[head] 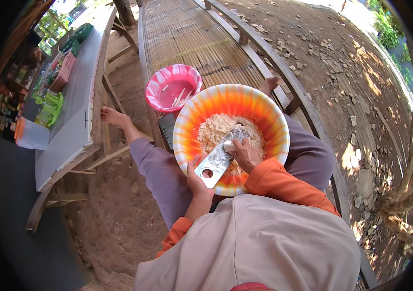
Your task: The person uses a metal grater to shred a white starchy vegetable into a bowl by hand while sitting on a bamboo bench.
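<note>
My left hand point(198, 178) grips the lower end of a flat metal grater point(216, 159), near its round hole. The grater slants up to the right over an orange, yellow and white plastic basin point(188, 120) between my legs. Pressed against its rough face is a white piece of food point(229, 146), held in the fingers of my right hand point(246, 154). Below the grater lies a heap of pale grated shreds point(212, 129). The kind of food cannot be told.
A pink and white basin point(152, 92) with several pale sticks point(181, 99) stands beyond on the bamboo platform point(195, 36). A phone point(167, 129) lies beside it. At left, a table point(79, 120) holds a pink basket point(63, 72), a green rack point(52, 107) and a plastic container point(33, 136).
</note>
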Tool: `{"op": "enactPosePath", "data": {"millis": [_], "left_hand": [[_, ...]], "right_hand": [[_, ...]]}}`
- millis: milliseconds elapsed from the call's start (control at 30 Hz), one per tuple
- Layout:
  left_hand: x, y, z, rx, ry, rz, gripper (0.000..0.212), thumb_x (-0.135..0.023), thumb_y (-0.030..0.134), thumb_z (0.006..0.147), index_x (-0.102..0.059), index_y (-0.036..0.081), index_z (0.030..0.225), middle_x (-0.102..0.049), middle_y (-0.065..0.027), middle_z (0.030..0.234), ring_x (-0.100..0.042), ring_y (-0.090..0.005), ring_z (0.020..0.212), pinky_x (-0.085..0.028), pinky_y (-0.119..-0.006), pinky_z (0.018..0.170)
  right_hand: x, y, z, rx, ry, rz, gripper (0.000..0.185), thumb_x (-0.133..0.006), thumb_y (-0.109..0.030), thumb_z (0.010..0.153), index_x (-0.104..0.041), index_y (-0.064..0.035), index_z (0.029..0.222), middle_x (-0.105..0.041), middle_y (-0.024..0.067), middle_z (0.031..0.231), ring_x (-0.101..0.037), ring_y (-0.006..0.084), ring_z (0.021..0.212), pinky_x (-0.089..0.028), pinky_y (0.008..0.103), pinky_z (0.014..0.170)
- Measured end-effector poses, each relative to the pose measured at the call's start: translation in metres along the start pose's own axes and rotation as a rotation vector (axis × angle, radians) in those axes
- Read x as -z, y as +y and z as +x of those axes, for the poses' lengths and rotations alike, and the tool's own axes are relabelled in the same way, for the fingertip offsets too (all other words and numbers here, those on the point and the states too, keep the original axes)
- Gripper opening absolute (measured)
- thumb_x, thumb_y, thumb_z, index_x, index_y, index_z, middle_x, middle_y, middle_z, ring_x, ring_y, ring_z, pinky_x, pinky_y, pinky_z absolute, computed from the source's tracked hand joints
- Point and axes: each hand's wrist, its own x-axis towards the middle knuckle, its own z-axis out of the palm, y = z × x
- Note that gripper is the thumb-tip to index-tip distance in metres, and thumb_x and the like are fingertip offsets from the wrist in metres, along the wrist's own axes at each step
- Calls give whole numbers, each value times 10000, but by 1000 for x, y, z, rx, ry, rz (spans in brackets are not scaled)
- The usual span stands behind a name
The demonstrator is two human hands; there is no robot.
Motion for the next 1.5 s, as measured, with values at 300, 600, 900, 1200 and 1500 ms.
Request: {"op": "enactPosePath", "data": {"millis": [300, 600, 900, 1200, 1500], "left_hand": [[-2, 0, 0, -27, 67, 20, 371, -298, 307, 891, -388, 23, 1111, -470, -188, 1128, -497, -307, 1001, -430, -428, 827], [-8, -2, 4, -7, 95, 55, 417, -273, 330, 900, -373, -1, 1132, -467, -178, 1110, -483, -284, 1005, -395, -388, 874], [-11, -5, 1, -3, 80, 69, 430, -265, 344, 902, -376, -11, 1118, -470, -167, 1110, -481, -269, 1015, -396, -378, 875], [-2, -10, 9, -60, 33, 92, 412, -269, 355, 891, -376, 14, 1097, -479, -218, 1062, -508, -326, 964, -445, -439, 800], [-16, -6, -1, -43, 45, 129, 465, -249, 388, 896, -354, -3, 1123, -453, -184, 1133, -472, -295, 1031, -392, -397, 879]], "right_hand": [[6, -4, 0, 53, -51, -113, 175, -450, -190, 819, -465, -63, 939, -515, 212, 785, -539, 381, 748, -425, 449, 635], [3, -10, 2, 64, -106, -80, 248, -497, -166, 792, -432, -106, 1024, -503, 197, 812, -549, 382, 705, -431, 466, 616], [3, 2, 18, 4, -127, -158, 252, -435, -175, 811, -404, -57, 1031, -500, 197, 864, -558, 385, 725, -434, 472, 609], [-6, 26, 25, -45, -72, -165, 276, -488, -227, 810, -438, -101, 1050, -526, 223, 770, -554, 401, 747, -436, 459, 611], [-15, 45, 37, -20, 65, -10, 236, -470, -197, 803, -466, -79, 1008, -552, 210, 754, -563, 346, 748, -434, 454, 626]]}}
